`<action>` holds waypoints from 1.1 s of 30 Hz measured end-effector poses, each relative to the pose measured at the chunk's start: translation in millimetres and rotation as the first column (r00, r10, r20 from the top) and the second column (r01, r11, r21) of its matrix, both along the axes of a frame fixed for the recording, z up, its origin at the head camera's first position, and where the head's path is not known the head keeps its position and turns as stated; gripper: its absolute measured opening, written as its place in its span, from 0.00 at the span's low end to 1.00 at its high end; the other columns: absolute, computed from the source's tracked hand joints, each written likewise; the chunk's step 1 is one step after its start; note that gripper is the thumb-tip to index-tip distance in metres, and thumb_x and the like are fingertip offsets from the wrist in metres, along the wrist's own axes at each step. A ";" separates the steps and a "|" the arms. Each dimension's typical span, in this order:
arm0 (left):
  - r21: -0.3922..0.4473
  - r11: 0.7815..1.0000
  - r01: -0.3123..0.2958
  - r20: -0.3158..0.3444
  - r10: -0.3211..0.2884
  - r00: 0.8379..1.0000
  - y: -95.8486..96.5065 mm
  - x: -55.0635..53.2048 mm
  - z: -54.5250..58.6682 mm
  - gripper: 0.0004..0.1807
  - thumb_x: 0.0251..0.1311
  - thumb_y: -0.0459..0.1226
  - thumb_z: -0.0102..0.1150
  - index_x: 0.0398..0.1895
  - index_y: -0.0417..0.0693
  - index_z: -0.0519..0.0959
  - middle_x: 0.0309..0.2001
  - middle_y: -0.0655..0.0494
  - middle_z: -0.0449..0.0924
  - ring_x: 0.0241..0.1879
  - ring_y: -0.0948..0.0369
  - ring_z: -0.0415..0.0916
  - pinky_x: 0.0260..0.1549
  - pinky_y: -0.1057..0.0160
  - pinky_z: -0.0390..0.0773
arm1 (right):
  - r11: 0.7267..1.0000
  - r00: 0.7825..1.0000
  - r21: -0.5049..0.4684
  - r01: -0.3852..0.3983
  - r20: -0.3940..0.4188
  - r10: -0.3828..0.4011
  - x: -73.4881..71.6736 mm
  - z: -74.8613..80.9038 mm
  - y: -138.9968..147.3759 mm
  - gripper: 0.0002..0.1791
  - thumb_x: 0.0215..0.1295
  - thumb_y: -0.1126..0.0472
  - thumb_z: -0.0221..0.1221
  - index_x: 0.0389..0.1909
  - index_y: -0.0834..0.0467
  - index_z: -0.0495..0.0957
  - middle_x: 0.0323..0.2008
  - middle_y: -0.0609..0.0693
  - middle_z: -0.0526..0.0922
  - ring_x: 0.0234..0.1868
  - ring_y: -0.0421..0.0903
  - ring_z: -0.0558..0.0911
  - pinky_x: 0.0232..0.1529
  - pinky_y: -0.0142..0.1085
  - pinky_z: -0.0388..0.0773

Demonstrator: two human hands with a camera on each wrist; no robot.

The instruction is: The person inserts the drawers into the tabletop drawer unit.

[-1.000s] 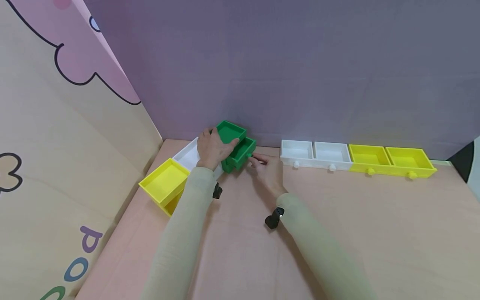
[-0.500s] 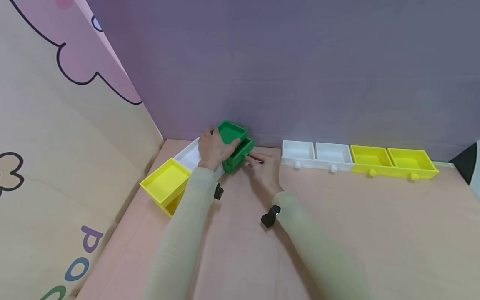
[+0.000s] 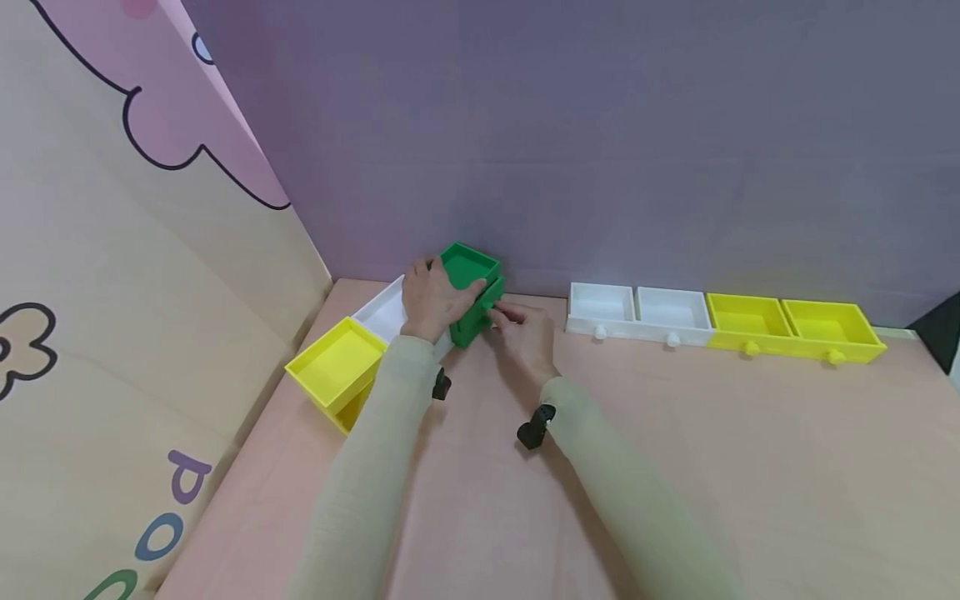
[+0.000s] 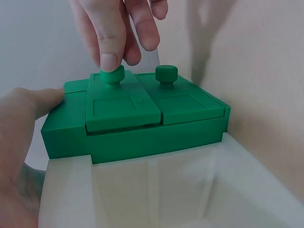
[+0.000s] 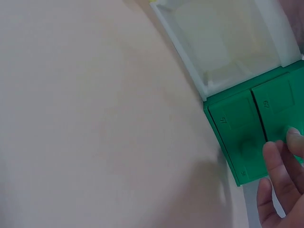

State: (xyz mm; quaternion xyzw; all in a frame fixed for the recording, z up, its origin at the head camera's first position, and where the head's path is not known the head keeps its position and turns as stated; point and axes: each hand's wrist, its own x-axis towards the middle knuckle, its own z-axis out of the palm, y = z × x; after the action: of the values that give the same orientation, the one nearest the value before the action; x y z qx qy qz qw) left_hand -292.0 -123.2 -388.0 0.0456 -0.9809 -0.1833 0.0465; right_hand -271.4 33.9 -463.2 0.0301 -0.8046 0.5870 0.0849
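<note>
A green drawer unit (image 3: 471, 263) with a shallow tray top stands at the back left, joined to white (image 3: 384, 312) and yellow (image 3: 333, 358) sections. My left hand (image 3: 431, 304) grips the green unit from above, thumb along its front upper edge. My right hand (image 3: 527, 343) pinches the knob (image 4: 114, 76) of the upper green drawer (image 4: 116, 109) between thumb and curled fingers. That drawer front sits slightly proud of the lower drawer (image 4: 190, 104), whose own knob (image 4: 166, 74) is untouched. The fingertip behind the pinched knob is hidden in the left wrist view.
To the right, along the back wall, lies a row of small drawers with knobs, white (image 3: 667, 308) then yellow (image 3: 832, 323). The table has a pink cloth (image 3: 480, 500). A printed cloth wall (image 3: 150, 275) stands at the left.
My right hand has moved left toward the green unit, sliding the upper green drawer from well pulled out to almost flush. My left hand keeps its grip.
</note>
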 end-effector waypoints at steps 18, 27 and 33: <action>0.006 1.000 -0.003 0.000 0.003 1.000 4.3 -0.5 -2.5 0.54 0.68 0.69 0.54 0.82 0.39 0.61 0.77 0.36 0.64 0.76 0.43 0.62 0.78 0.47 0.62 | 0.995 0.995 0.057 -0.079 0.065 0.075 -0.6 7.0 11.0 0.17 0.76 0.57 0.65 0.60 0.58 0.87 0.48 0.60 0.92 0.43 0.60 0.93 0.27 0.25 0.77; -0.056 0.998 0.011 0.010 -0.010 1.000 2.2 -1.1 -0.7 0.55 0.69 0.71 0.51 0.82 0.37 0.60 0.76 0.35 0.65 0.75 0.43 0.63 0.77 0.47 0.63 | 0.990 0.986 0.042 -0.132 0.110 0.127 9.1 19.0 29.1 0.22 0.77 0.54 0.64 0.66 0.58 0.83 0.57 0.59 0.89 0.46 0.62 0.92 0.51 0.42 0.88; 0.013 1.000 0.014 -0.007 -0.014 1.000 0.0 0.6 -0.3 0.56 0.68 0.69 0.54 0.83 0.36 0.57 0.78 0.35 0.64 0.77 0.41 0.62 0.78 0.46 0.63 | 0.991 0.992 0.088 -0.103 0.084 0.096 23.7 31.9 52.0 0.23 0.76 0.52 0.65 0.66 0.57 0.83 0.55 0.58 0.91 0.44 0.60 0.93 0.51 0.38 0.88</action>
State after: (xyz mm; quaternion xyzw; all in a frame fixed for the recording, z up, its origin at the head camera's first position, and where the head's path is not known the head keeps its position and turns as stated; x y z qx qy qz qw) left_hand -291.4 -123.2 -388.2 0.0386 -0.9798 -0.1903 0.0485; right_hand -247.7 86.0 -431.2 0.0505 -0.8310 0.5535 0.0219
